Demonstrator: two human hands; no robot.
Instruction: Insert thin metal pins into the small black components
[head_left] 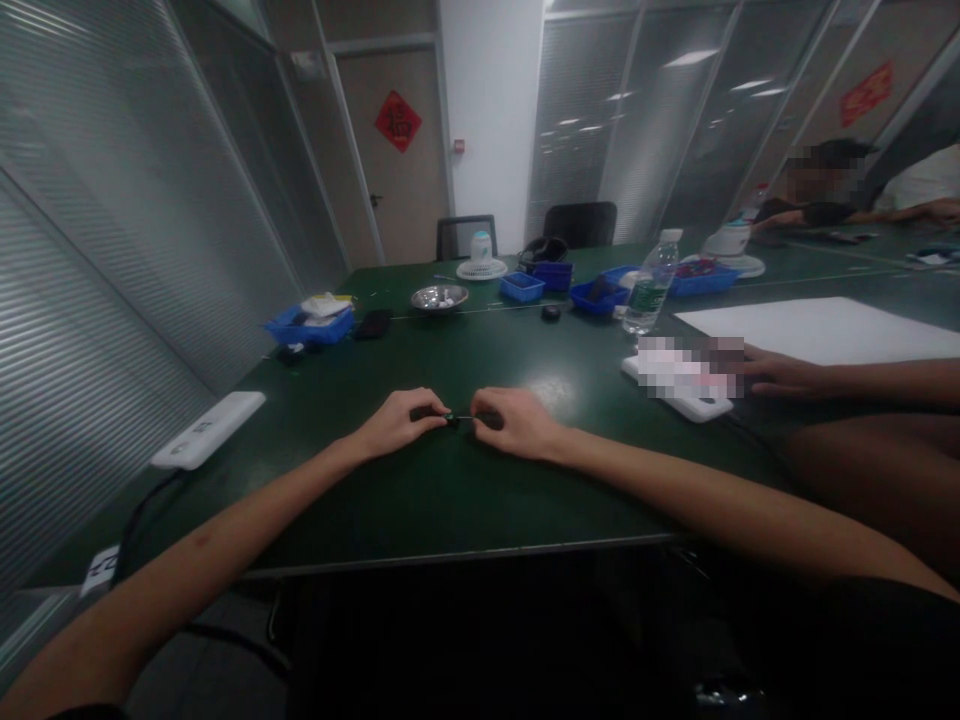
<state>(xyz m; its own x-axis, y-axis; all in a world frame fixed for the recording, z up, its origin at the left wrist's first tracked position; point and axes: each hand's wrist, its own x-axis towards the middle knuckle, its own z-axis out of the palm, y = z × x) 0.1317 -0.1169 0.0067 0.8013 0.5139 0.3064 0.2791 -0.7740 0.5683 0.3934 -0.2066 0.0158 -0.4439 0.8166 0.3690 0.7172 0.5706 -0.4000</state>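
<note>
Close above the dark green table (480,500), my left hand (401,422) pinches a small dark piece with a greenish tint (452,419) between thumb and fingertips. It is too small to name. Facing it, my right hand (516,422) is closed in a pinch on a thin, light-coloured rod (466,418). The rod points left and its tip seems to meet the small piece. Whether it goes inside cannot be made out. The rest of the rod is hidden behind my right fingers.
White power strips (214,428) lie left and right, the right one near another person's hand (780,372). Farther back stand a metal bowl (439,298), blue trays (315,325), a water bottle (651,285), a small fan (482,262) and a white sheet (817,325).
</note>
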